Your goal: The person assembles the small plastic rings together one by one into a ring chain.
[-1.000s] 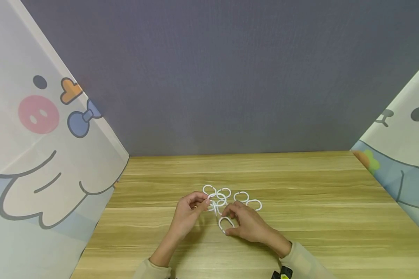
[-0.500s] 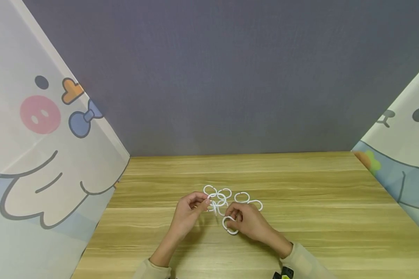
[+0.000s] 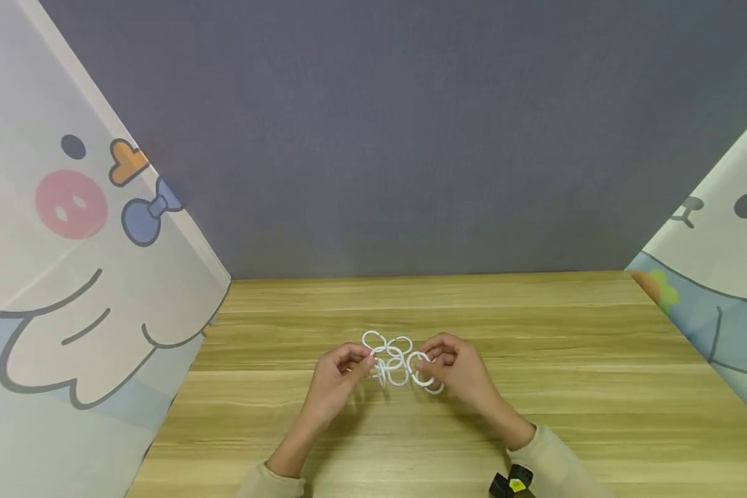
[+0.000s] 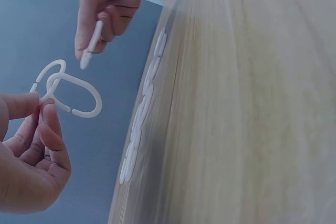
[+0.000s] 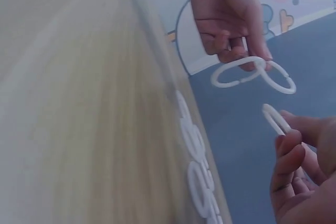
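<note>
Two linked white rings are pinched near their crossing by the left grip, and a single white ring is pinched by the right grip; both grips are closed on these pieces, which are held above the tabletop. The single ring is held near the pair but apart from it. More white rings are seen lying on the tabletop beneath, some overlapping. A narrow gap is shown in each of the linked rings. Judged by their look, the rings are likely light, fairly stiff plastic, smooth enough to twist in a loose pinch; they are best taken by the solid curve away from the gap, so that the ends are left uncovered.
</note>
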The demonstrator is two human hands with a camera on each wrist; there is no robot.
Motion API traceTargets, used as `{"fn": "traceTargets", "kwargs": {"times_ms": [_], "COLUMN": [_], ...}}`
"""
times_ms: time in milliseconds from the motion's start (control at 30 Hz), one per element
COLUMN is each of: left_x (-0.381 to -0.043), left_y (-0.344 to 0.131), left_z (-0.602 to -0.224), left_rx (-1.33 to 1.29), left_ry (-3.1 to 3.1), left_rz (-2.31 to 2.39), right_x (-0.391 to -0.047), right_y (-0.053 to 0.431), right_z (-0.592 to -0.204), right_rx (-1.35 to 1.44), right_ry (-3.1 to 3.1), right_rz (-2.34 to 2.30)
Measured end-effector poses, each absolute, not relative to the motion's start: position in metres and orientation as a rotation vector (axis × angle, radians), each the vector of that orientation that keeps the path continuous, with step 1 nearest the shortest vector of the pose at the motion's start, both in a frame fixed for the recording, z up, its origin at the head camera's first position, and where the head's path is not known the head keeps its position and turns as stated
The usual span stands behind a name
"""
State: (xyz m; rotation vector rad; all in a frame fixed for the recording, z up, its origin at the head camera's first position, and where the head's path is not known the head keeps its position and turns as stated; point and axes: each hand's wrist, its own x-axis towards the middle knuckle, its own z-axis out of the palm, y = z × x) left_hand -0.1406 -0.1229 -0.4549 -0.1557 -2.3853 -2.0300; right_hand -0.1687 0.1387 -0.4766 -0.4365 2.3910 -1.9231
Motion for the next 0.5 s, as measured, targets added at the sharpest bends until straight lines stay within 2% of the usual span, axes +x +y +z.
{"fn": "traceTargets", "kwargs": {"times_ms": [233,500], "left_x": [-0.139,-0.137], "left_y": [-0.120,-0.115], "left_z": [-0.457,-0.459], "left_rx": [-0.155,-0.191], "left_ry": [-2.412,-2.438], "left_rz": [-2.012,-2.042], "right_x": [-0.169,-0.161], "right_y": [0.144,0.136], "right_z": [-0.466,-0.452], "right_rx": [-0.311,-0.314], "right_ry": [2.269,2.220], "right_rz": [-2.098,-2.140]}}
